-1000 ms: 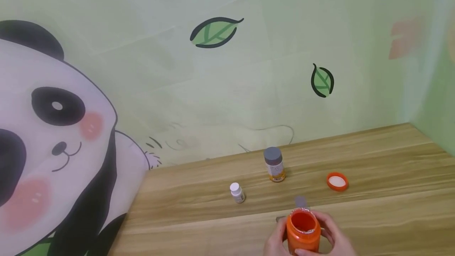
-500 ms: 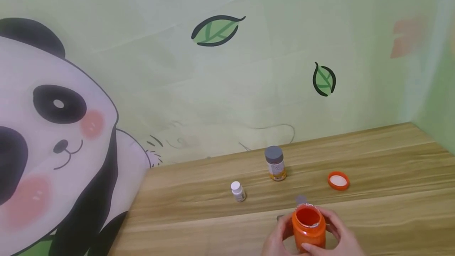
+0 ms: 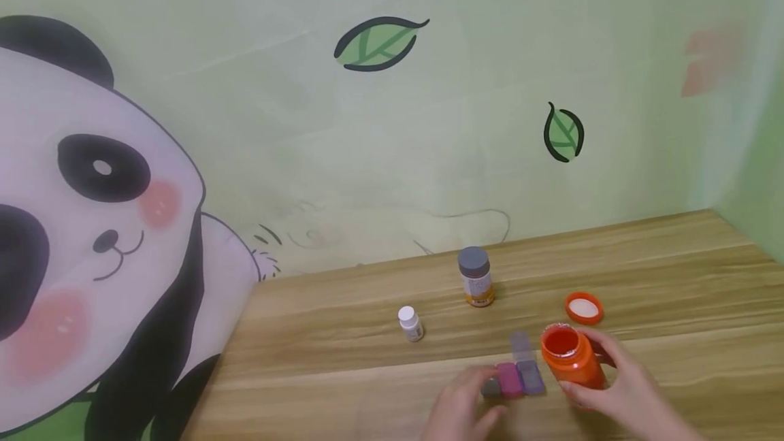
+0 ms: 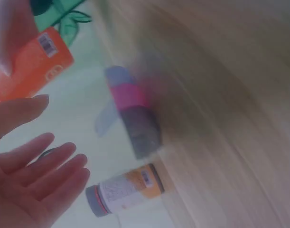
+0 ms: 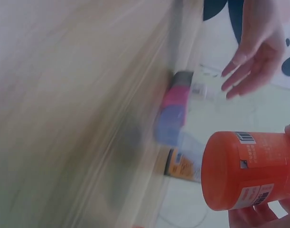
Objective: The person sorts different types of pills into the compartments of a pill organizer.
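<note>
My right hand [image 3: 627, 383] grips an open orange bottle [image 3: 576, 366] around its sides; the mouth tilts toward the upper left in the head view. In the right wrist view the orange bottle [image 5: 254, 166] is held up off the table. My left hand [image 3: 459, 403] holds nothing, and in the left wrist view its fingers [image 4: 50, 175] are extended and spread. Just right of that hand lies a small pill organizer [image 3: 511, 380] with grey, pink and purple compartments. Its purple lid [image 3: 521, 346] stands open at the far side.
An orange screw cap [image 3: 584, 308] lies with its white inside up, behind the orange bottle. A dark-capped bottle [image 3: 476, 278] and a small white bottle [image 3: 410, 324] stand farther back. Behind the wooden table [image 3: 318, 346] hangs a green panda-printed backdrop [image 3: 294, 121].
Both hands held the orange bottle before. The left hand has let go and moved left, while the right hand has carried the bottle rightward, uncovering the pill organizer.
</note>
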Action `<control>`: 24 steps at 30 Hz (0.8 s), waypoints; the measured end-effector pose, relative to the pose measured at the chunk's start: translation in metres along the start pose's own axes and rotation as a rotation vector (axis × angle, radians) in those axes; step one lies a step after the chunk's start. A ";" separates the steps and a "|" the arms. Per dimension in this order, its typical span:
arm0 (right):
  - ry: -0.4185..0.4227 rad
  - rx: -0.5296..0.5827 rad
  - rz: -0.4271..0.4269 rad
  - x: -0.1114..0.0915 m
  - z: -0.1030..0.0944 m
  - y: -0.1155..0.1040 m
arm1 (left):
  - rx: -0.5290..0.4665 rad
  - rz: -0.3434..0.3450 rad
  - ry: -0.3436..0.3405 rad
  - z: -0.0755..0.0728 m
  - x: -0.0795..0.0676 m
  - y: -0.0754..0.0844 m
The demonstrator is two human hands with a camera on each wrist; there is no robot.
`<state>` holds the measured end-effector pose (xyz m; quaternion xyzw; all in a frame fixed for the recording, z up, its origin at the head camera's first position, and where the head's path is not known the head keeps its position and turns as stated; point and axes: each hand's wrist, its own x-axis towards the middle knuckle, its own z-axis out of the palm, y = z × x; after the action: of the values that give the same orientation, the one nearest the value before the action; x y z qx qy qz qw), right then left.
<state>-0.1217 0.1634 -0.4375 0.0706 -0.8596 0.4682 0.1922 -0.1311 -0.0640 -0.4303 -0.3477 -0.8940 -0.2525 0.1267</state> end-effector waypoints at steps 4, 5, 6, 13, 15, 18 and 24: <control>-0.011 -0.023 -0.013 0.002 -0.003 0.007 | 0.137 0.086 0.040 0.008 0.002 -0.009; -0.016 -0.026 -0.015 0.002 -0.004 0.008 | 0.154 0.089 0.042 0.010 0.003 -0.011; -0.021 -0.025 -0.020 0.003 -0.004 0.008 | 0.164 0.087 0.041 0.012 0.003 -0.014; -0.022 -0.038 -0.110 0.003 -0.005 0.014 | 0.228 0.139 -0.005 0.019 0.009 -0.027; -0.014 -0.036 -0.136 0.003 -0.005 0.017 | 0.250 0.167 -0.043 0.020 0.010 -0.027; -0.003 -0.028 -0.173 0.003 -0.005 0.020 | 0.305 0.225 -0.088 0.021 0.012 -0.028; -0.013 -0.077 -0.255 0.006 -0.004 0.025 | 0.394 0.299 -0.120 0.025 0.015 -0.026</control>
<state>-0.1337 0.1813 -0.4527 0.1752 -0.8621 0.4061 0.2471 -0.1614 -0.0590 -0.4545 -0.4588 -0.8707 -0.0307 0.1746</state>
